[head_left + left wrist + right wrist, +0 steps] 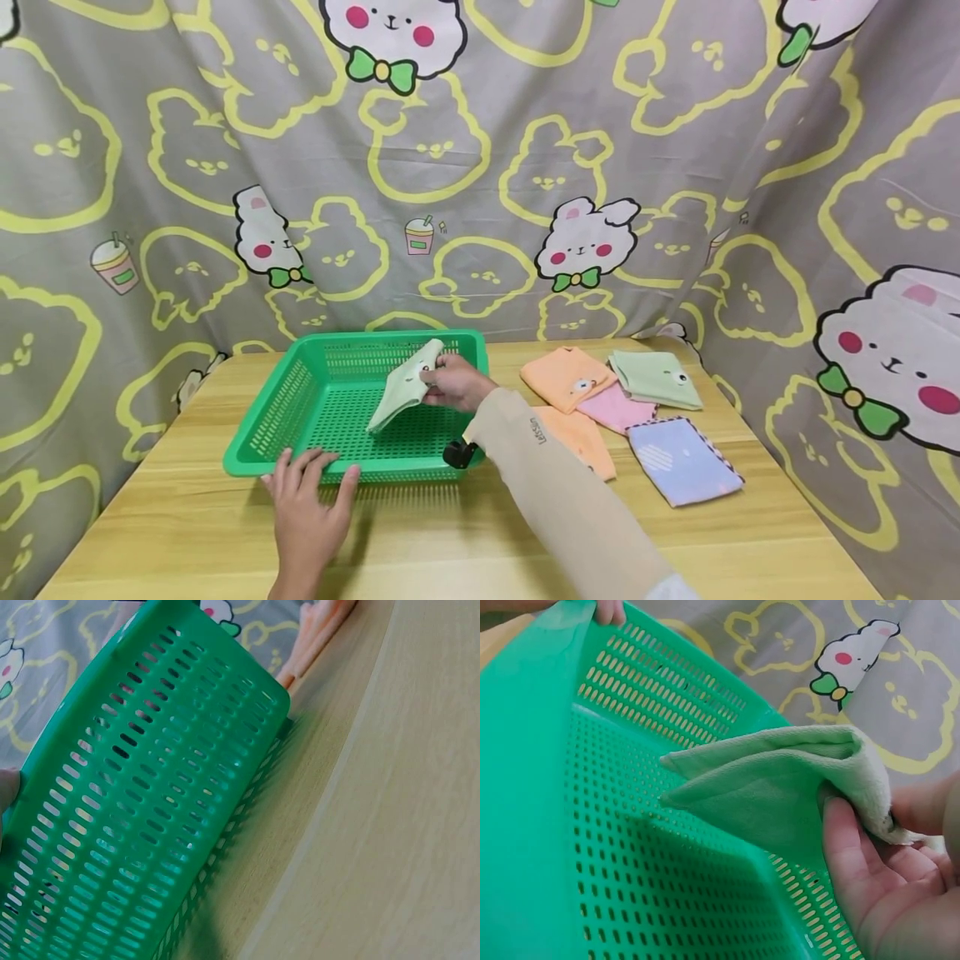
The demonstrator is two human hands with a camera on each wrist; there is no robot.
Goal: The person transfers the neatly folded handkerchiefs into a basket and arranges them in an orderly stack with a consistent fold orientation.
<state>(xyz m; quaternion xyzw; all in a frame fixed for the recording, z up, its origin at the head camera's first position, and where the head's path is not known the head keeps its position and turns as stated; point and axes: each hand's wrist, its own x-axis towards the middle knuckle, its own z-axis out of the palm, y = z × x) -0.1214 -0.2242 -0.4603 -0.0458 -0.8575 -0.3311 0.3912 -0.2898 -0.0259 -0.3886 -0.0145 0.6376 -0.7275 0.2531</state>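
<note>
My right hand (pixel 457 383) pinches a folded pale green cloth (pixel 405 385) with small face details. It holds the cloth by one edge, tilted, inside a green plastic basket (pixel 300 340). In the right wrist view, the cloth's folded layers (pixel 765 780) hang above the slotted basket floor. Along the near rim, towards its left end, rests my left hand (pixel 311 517), fingers spread and fingertips over the edge. The right wrist view shows those fingertips (pixel 610 610) at the rim. Only a digit tip of that hand shows in the left wrist view, beside the basket's slotted wall (pixel 150 787).
Right of the basket lie orange cloths (pixel 566 377), a pink cloth (pixel 617 408), another green cloth (pixel 656 377) and a blue cloth (pixel 684 461) with a striped edge. All are on the wooden table (pixel 420 550). A grey patterned curtain (pixel 480 167) hangs behind and at the sides.
</note>
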